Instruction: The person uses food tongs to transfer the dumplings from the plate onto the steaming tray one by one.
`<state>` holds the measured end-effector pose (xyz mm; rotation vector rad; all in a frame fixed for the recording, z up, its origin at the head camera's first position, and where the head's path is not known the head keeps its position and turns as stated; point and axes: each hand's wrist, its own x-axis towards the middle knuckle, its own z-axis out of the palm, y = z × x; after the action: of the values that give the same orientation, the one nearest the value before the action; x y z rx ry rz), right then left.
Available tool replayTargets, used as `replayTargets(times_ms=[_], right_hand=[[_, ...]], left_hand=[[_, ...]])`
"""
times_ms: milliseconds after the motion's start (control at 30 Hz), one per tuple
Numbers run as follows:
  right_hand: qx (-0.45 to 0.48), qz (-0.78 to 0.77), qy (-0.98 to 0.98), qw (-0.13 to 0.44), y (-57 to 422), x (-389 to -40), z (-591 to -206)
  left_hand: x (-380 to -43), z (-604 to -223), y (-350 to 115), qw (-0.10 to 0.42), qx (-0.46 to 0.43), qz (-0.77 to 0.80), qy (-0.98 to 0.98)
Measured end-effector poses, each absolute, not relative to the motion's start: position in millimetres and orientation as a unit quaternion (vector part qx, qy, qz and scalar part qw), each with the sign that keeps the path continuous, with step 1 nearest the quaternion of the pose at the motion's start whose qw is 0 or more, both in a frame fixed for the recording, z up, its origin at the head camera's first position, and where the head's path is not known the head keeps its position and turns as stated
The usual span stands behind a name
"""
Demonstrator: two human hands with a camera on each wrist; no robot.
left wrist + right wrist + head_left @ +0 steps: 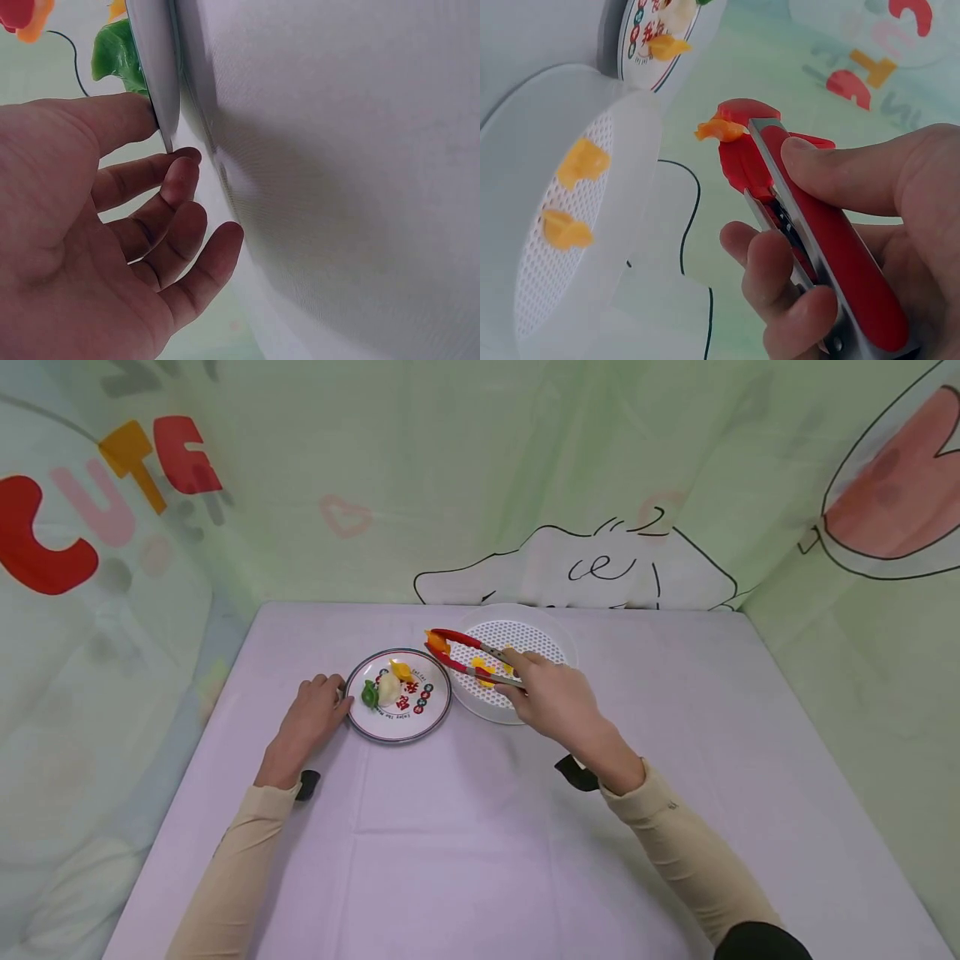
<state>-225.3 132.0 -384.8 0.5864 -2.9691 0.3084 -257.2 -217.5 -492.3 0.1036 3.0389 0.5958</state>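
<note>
From where I stood, the person worked at the far edge of a cloth-covered surface (450, 860). The left hand (309, 714) was grasping the near-left rim of a white plate (416, 728), thumb on top and forefinger beneath, the other fingers loosely bent. That plate sat left of the middle of the far edge; on it lay a green piece (370, 694), a cream piece (389, 689) and a yellow piece (402, 671), grouped toward its left and far side.

The right hand (555, 697) was wrapped round a pair of red-and-silver tongs (832, 232), thumb along one arm and fingers round the other. Between the red tips was an orange piece (720, 130), held up in the air close to the plate's far-right rim, clear of anything below.

Just beside the plate, around the middle of the far edge, was a round white tray (558, 635) with a floor full of small holes. Two yellow-orange bits (583, 161) lay in it, apart from each other. I couldn't tell whether tray and plate touched. Behind the far edge hung a pale green backdrop (450, 452), with big coloured letters (187, 452) toward the left.
</note>
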Motion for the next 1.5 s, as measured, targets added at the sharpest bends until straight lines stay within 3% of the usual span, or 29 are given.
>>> replayTargets(times_ms=[333,800,1500], right_hand=[[0.157,0.136,-0.977,0.052,154,-236,-389],[0.108,0.128,-0.986,-0.02,169,-264,-402],[0.069,0.088,-0.992,-0.065,164,-280,-410]], left_hand=[[-258,-494,-219,0.021,0.033,0.192,0.981],[-258,-494,-218,0.03,0.03,0.194,0.98],[-257,-494,-219,0.032,0.035,0.195,0.98]])
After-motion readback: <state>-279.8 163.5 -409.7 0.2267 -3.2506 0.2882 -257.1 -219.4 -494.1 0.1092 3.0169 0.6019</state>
